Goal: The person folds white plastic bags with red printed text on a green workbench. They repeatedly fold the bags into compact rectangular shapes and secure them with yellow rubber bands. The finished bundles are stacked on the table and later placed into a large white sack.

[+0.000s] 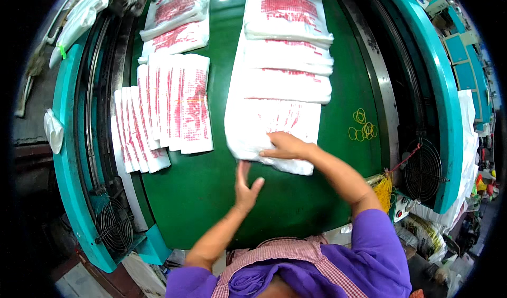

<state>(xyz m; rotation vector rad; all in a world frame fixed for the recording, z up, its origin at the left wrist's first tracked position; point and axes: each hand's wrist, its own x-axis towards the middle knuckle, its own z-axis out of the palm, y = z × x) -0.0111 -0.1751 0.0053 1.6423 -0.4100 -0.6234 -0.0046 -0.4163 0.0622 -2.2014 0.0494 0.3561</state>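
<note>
A stack of white plastic bags with red print (274, 115) lies in folded, overlapping layers on a green work surface. My right hand (287, 146) rests on its near layer, thumb and fingers spread apart against the plastic. Just below that hand, my left hand (246, 191) has its fingers stretched toward the stack's near edge. Its thumb stands apart, and the fingertips are at the edge, partly covered by the plastic. To the left, folded bag bundles (195, 105) lie fanned beside narrower folded bundles (140, 134). Further bags (177, 10) lie behind them.
Several yellow rubber bands (364, 131) lie on the green surface (222, 34) at right. A yellow bunch of bands (384, 193) hangs by the right edge. Teal machine rails (443, 97) flank both sides, with round fan guards (422, 170). White plastic (54, 131) hangs on the left rail.
</note>
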